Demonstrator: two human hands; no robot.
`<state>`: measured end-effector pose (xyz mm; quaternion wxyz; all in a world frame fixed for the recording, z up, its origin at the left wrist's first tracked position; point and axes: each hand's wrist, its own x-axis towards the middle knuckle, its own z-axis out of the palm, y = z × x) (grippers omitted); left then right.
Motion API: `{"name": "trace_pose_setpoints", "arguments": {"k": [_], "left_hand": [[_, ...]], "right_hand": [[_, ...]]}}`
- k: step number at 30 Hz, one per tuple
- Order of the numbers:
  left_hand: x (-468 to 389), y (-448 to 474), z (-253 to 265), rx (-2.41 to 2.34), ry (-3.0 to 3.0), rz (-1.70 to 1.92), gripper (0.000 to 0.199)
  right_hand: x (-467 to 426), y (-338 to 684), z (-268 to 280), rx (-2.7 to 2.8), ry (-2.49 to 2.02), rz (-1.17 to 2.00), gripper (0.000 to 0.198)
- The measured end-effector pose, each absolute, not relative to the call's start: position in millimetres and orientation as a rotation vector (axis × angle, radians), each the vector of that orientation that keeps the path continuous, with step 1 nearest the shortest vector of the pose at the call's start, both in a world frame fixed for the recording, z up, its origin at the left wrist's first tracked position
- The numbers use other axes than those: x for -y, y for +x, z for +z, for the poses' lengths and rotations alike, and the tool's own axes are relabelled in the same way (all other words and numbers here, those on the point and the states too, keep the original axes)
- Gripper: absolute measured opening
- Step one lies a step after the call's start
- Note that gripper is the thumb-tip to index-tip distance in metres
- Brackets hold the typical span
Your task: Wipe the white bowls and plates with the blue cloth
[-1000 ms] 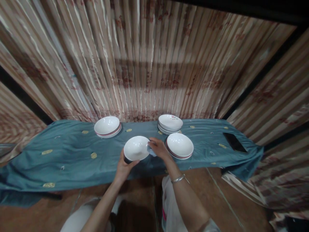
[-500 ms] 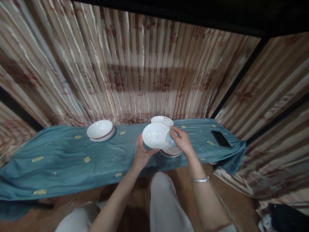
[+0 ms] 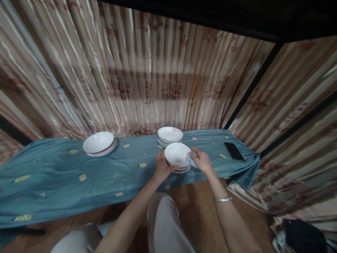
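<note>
A white bowl (image 3: 178, 154) sits on top of a low stack of red-banded bowls (image 3: 183, 170) near the table's front edge. My left hand (image 3: 162, 166) grips its left rim, thumb at the front and fingers along the side. At the bowl's right side my right hand (image 3: 200, 160) is closed on a light blue cloth (image 3: 193, 161), mostly covered by the fingers. Just behind stands another stack of white bowls (image 3: 170, 135), the top one with a small floral print inside.
A third stack of bowls (image 3: 99, 143) stands at the left on the teal patterned tablecloth (image 3: 105, 182). A black phone (image 3: 234, 151) lies at the right end. A pleated curtain (image 3: 147, 70) hangs behind the table, and a dark frame post (image 3: 252, 86) rises at the right.
The white bowl has come down from the air onto the front stack, both hands moving with it. The cloth has shifted from inside the bowl to its right outer side.
</note>
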<state>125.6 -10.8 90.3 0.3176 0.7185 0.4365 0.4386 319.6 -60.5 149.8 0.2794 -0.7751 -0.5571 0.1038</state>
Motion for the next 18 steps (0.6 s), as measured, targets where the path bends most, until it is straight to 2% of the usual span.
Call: {"name": "trace_pose_setpoints", "arguments": {"k": [11, 18], "left_hand": [[6.0, 129.7, 71.4, -1.147, 1.903, 1.137, 0.076], [5.3, 130.4, 65.5, -1.180, 1.935, 1.112, 0.080]], "right_hand": [[59.1, 318.5, 132.5, 1.624, -2.190, 0.120, 0.043], [59.5, 309.5, 142.6, 1.704, -2.293, 0.094, 0.048]]}}
